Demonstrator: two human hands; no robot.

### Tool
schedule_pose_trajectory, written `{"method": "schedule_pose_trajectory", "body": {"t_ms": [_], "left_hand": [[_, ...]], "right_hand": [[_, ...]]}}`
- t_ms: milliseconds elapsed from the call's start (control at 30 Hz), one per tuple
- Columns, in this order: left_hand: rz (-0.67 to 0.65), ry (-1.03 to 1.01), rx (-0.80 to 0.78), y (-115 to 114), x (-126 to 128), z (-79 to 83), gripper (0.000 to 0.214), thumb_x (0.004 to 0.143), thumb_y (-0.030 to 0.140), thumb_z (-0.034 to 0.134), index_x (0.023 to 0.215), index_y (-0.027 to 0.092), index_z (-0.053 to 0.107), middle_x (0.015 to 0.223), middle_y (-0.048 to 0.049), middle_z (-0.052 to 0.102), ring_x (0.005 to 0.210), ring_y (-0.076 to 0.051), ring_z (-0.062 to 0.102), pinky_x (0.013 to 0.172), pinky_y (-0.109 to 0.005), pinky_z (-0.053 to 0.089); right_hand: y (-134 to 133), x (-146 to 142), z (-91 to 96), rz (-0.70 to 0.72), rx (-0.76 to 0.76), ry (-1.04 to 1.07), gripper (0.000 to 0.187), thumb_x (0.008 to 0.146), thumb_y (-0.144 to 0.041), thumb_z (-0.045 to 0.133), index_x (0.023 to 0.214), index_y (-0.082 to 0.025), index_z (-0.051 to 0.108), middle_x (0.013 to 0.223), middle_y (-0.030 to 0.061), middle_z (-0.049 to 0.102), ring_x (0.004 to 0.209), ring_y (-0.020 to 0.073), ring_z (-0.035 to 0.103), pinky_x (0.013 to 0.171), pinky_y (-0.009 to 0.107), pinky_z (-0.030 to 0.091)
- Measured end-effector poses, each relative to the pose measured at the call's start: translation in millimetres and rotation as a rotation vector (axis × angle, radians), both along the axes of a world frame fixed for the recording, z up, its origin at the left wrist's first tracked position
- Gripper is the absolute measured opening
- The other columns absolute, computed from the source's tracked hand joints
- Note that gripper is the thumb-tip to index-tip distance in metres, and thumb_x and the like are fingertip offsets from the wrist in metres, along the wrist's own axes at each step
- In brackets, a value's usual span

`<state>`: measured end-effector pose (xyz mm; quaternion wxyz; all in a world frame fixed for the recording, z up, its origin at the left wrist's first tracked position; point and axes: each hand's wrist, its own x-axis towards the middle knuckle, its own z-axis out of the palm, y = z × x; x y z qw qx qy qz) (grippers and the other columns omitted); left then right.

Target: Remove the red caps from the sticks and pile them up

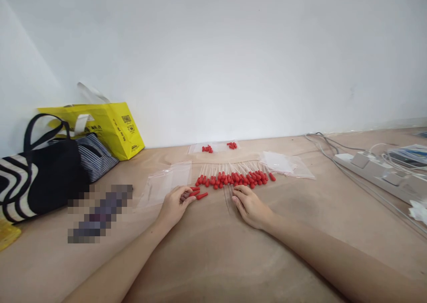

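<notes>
Left hand (175,205) pinching red bulbs (194,193); right hand (249,207) at clear tubes (228,198), grip unclear. Yellow bag (131,140): QR code (126,119), print (119,130) unreadable.

most of the background is taken up by a plain white wall (253,62), lit kinda softly, no harsh shadows thrown on it. a brownish, wood-look tabletop (213,263) is set right along it. over on the left, a yellow bag (115,129) is parked by the wall, with a striped pouch (96,158) and black-and-white tote (58,178) bunched up beside it. at right, a white power strip (376,178) is surrounded by cables (328,156).
</notes>
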<state>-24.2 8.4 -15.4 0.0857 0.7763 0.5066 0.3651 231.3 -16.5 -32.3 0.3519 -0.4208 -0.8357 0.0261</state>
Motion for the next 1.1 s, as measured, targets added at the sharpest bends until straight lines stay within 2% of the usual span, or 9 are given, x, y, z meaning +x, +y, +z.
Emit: {"method": "schedule_pose_trajectory", "body": {"t_ms": [167, 267, 400, 600, 733, 900, 1000, 1100], "left_hand": [[0.067, 0.093, 0.138, -3, 5, 7.8, 0.016, 0.076, 0.033, 0.052, 0.081, 0.019, 0.059, 0.081, -0.0023, 0.058, 0.071, -0.015, 0.055, 0.064, -0.029, 0.047], [0.007, 0.162, 0.161, -1, 20, 13.7, 0.014, 0.077, 0.03, 0.053, 0.084, 0.02, 0.059, 0.081, -0.0025, 0.06, 0.08, -0.018, 0.055, 0.072, -0.032, 0.045], [-0.095, 0.267, 0.133, 12, 49, 21.1, 0.02, 0.078, 0.026, 0.051, 0.096, 0.02, 0.059, 0.093, -0.0037, 0.062, 0.09, -0.02, 0.053, 0.082, -0.036, 0.041], [-0.083, 0.283, -0.018, 40, 81, 25.4, 0.026, 0.077, 0.027, 0.052, 0.101, 0.021, 0.059, 0.098, -0.0038, 0.063, 0.09, -0.02, 0.056, 0.08, -0.032, 0.043], [-0.07, 0.264, -0.038, 50, 85, 22.0, 0.02, 0.075, 0.024, 0.053, 0.092, 0.021, 0.063, 0.091, -0.002, 0.067, 0.082, -0.017, 0.06, 0.072, -0.028, 0.046], [-0.009, 0.202, -0.011, 52, 84, 19.3, 0.017, 0.074, 0.02, 0.052, 0.084, 0.021, 0.065, 0.081, -0.0003, 0.069, 0.074, -0.016, 0.062, 0.068, -0.027, 0.047], [0.064, 0.142, 0.041, 45, 77, 24.5, 0.019, 0.076, 0.02, 0.049, 0.087, 0.02, 0.065, 0.084, -0.002, 0.068, 0.072, -0.017, 0.063, 0.069, -0.029, 0.048], [0.094, 0.1, 0.121, 28, 61, 28.9, 0.018, 0.077, 0.023, 0.049, 0.086, 0.019, 0.064, 0.085, -0.0032, 0.068, 0.078, -0.018, 0.062, 0.074, -0.033, 0.048]], "right_hand": [[-1, 11, 4.2, -0.018, 0.062, -0.077, 0.023, 0.085, -0.02, 0.038, 0.097, -0.015, 0.057, 0.101, 0.0101, 0.056, 0.094, 0.019, 0.051, 0.08, 0.034, 0.045], [-5, 22, 9.4, -0.01, 0.08, -0.141, 0.024, 0.084, -0.024, 0.041, 0.101, -0.017, 0.057, 0.104, 0.0088, 0.058, 0.096, 0.0203, 0.051, 0.081, 0.036, 0.044], [-11, 29, 12.7, 0.053, 0.095, -0.188, 0.026, 0.085, -0.027, 0.041, 0.104, -0.018, 0.057, 0.106, 0.0083, 0.059, 0.1, 0.0211, 0.05, 0.083, 0.038, 0.042], [-11, 29, 12.3, 0.093, 0.054, -0.225, 0.029, 0.085, -0.028, 0.042, 0.108, -0.019, 0.056, 0.111, 0.0066, 0.057, 0.107, 0.0214, 0.046, 0.087, 0.038, 0.039], [-10, 29, 13.9, 0.105, 0.046, -0.226, 0.029, 0.085, -0.029, 0.042, 0.109, -0.019, 0.056, 0.113, 0.0069, 0.056, 0.107, 0.0215, 0.046, 0.087, 0.038, 0.039], [-10, 29, 14.8, 0.101, 0.053, -0.233, 0.029, 0.084, -0.029, 0.044, 0.108, -0.019, 0.055, 0.111, 0.0069, 0.056, 0.105, 0.0207, 0.047, 0.086, 0.036, 0.04], [-10, 29, 13.6, 0.087, 0.081, -0.23, 0.027, 0.084, -0.03, 0.045, 0.107, -0.02, 0.056, 0.109, 0.0068, 0.057, 0.103, 0.0198, 0.048, 0.083, 0.035, 0.041], [-8, 30, 11.4, 0.061, 0.13, -0.208, 0.026, 0.083, -0.029, 0.046, 0.104, -0.02, 0.057, 0.105, 0.0073, 0.059, 0.099, 0.0201, 0.051, 0.081, 0.036, 0.041]]}}
